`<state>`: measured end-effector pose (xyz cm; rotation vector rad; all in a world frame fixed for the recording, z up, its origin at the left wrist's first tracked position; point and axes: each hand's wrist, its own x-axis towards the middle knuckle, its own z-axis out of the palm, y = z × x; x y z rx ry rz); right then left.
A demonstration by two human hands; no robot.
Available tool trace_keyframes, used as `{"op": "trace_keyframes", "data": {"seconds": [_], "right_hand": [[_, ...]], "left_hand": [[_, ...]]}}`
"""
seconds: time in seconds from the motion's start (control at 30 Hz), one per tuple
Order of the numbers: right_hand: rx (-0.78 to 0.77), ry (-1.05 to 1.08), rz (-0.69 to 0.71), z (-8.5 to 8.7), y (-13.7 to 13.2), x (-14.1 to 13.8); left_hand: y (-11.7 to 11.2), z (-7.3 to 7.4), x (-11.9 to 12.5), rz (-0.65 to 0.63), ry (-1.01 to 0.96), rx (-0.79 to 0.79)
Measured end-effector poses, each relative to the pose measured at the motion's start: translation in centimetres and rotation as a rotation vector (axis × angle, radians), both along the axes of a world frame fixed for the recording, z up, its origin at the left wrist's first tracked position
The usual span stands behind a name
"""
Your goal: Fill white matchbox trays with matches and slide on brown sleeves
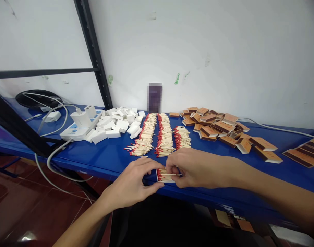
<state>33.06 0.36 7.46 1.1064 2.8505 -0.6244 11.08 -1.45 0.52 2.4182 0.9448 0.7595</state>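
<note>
Near the front edge of the table lies a small white matchbox tray (pixel 169 181) filled with red-tipped matches (pixel 164 175). My left hand (pixel 131 180) grips its left end, with the thumb at the near side and the forefinger at the far side. The fingers of my right hand (pixel 195 168) are closed in a pinch on matches over the tray's right part, which they hide. Just beyond my hands, three rows of loose matches (pixel 164 135) run back toward the wall, heads to the left. The right row is shorter and partly covered by my right hand.
White empty trays (pixel 118 121) are heaped at the left, beside a power strip (pixel 77 130) with chargers and cables. Brown matchbox sleeves (pixel 218 125) lie piled at the right, with more matchboxes (pixel 304 152) at the far right. A black shelf post (pixel 94 51) rises at the left.
</note>
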Motion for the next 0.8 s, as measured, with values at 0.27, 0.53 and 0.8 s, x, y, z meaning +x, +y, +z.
{"op": "trace_keyframes", "data": {"seconds": [0.27,0.53,0.8], "right_hand": [[-0.051,0.081,0.005,-0.41,0.36,0.68],[-0.09,0.131,-0.011,-0.22,0.2,0.73],[-0.104,0.159,-0.035,-0.25,0.25,0.69]], "left_hand": [[0.22,-0.42,0.11,-0.036,-0.046,0.037],[0.15,-0.46,0.0,-0.045,-0.049,0.049],[0.23,-0.54,0.0,-0.053,-0.05,0.054]]}}
